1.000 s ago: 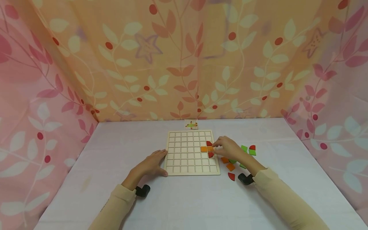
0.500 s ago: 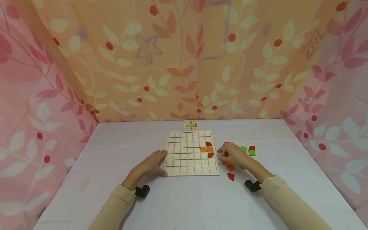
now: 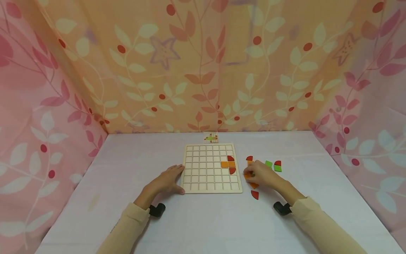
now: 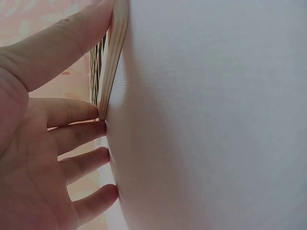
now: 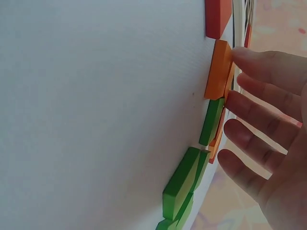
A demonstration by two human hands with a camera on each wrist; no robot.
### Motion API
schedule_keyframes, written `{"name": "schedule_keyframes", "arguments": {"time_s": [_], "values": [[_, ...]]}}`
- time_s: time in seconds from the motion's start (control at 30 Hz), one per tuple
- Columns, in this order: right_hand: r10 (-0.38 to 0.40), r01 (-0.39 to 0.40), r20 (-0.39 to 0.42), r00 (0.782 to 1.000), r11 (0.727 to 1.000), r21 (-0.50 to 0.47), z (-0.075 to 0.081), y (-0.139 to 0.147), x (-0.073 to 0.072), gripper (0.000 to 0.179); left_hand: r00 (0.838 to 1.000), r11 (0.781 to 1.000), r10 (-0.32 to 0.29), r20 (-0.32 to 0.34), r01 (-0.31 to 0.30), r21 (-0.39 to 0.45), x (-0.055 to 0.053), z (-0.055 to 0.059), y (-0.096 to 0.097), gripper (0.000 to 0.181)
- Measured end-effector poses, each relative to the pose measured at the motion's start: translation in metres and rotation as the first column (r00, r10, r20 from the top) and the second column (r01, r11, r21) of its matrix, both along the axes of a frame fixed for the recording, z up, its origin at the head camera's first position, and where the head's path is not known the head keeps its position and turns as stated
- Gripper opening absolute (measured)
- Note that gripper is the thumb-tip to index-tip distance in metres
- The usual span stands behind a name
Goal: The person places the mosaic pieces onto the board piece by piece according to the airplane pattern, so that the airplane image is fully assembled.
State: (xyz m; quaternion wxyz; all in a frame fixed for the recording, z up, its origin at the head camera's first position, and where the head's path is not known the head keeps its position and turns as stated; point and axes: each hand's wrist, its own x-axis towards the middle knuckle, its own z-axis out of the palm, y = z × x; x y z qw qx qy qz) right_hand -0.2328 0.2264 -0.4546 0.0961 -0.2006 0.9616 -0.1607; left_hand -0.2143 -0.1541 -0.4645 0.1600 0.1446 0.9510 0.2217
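My left hand (image 3: 168, 180) rests at the left edge of a pale wooden grid board (image 3: 203, 177), fingers spread and thumb at the near corner. In the left wrist view, the thumb and fingertips lie along the board's side (image 4: 114, 57). On the board, two orange squares (image 3: 228, 164) sit between red quarter-circles (image 3: 230, 158) at the right side. My right hand (image 3: 261, 173) is over the loose pieces right of the board. Its fingers are slightly bent in the right wrist view, thumb and fingertips right at an orange block (image 5: 218, 69), not closed round it.
Around the right hand lie green squares (image 3: 277, 168), a red quarter-circle (image 3: 255, 194) nearer the body and another red quarter-circle (image 3: 249, 158) farther off. A small pattern card (image 3: 210, 137) stands behind the board. Patterned cloth (image 3: 203, 70) encloses the white tabletop (image 3: 203, 225).
My right hand has moved from the board's right edge out over the loose pieces, uncovering a red quarter-circle and an orange piece. The left hand and the board stay put.
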Motion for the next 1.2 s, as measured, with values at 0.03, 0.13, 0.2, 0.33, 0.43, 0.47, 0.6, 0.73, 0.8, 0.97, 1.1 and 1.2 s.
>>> {"name": "schedule_keyframes", "arguments": {"time_s": [0.03,0.13,0.2,0.33,0.43,0.47,0.6,0.73,0.8,0.97,1.1,1.2], "values": [[0.001,-0.001,0.001,1.000,1.000,0.002,-0.0003,0.0005,0.0000,0.024,1.000,1.000,-0.001,0.000,0.001,-0.003,-0.0003,-0.0002,-0.0001,0.101],[0.000,0.000,0.007,1.000,1.000,0.003,-0.0010,0.0014,0.0000,0.023,1.000,1.000,-0.003,0.001,0.003,-0.007,-0.0008,0.0000,-0.0001,0.101],[0.001,-0.001,0.007,1.000,1.000,0.006,-0.0011,0.0015,-0.0001,0.023,1.000,1.000,-0.005,0.002,0.005,-0.007,-0.0010,0.0003,0.0000,0.101],[0.004,-0.004,-0.004,1.000,1.000,0.013,-0.0005,0.0011,0.0006,0.022,1.000,1.000,-0.007,0.002,0.007,-0.005,-0.0013,0.0009,0.0004,0.100],[0.002,-0.002,-0.010,1.000,1.000,0.015,0.0002,0.0007,0.0009,0.022,1.000,1.000,-0.002,0.003,0.002,-0.001,-0.0014,0.0012,0.0006,0.100],[0.002,-0.002,-0.011,1.000,1.000,0.016,0.0003,0.0007,0.0008,0.022,1.000,1.000,0.000,0.005,0.000,0.000,-0.0014,0.0011,0.0006,0.101],[0.000,0.000,-0.005,1.000,1.000,0.008,0.0004,0.0008,0.0004,0.021,1.000,1.000,0.003,0.006,-0.003,0.003,-0.0014,0.0008,0.0010,0.101],[-0.008,0.008,0.004,1.000,1.000,-0.014,-0.0010,0.0019,-0.0008,0.021,1.000,1.000,-0.001,0.003,0.001,-0.003,-0.0012,0.0001,0.0009,0.100],[-0.020,0.020,0.009,1.000,0.999,-0.036,-0.0013,0.0026,-0.0015,0.021,1.000,1.000,-0.001,0.002,0.001,-0.004,-0.0010,0.0002,0.0008,0.100],[-0.066,0.068,0.027,0.997,0.993,-0.098,-0.0009,0.0033,-0.0025,0.023,1.000,1.000,-0.002,0.001,0.002,-0.001,-0.0001,0.0015,0.0010,0.101],[-0.097,0.102,0.040,0.995,0.983,-0.154,0.0008,0.0026,-0.0026,0.026,1.000,1.000,-0.003,-0.002,0.003,-0.002,0.0004,0.0019,0.0009,0.101],[-0.108,0.113,0.036,0.994,0.975,-0.193,0.0016,0.0019,-0.0026,0.028,1.000,1.000,-0.008,-0.009,0.008,-0.005,0.0008,0.0023,0.0006,0.101]]}}
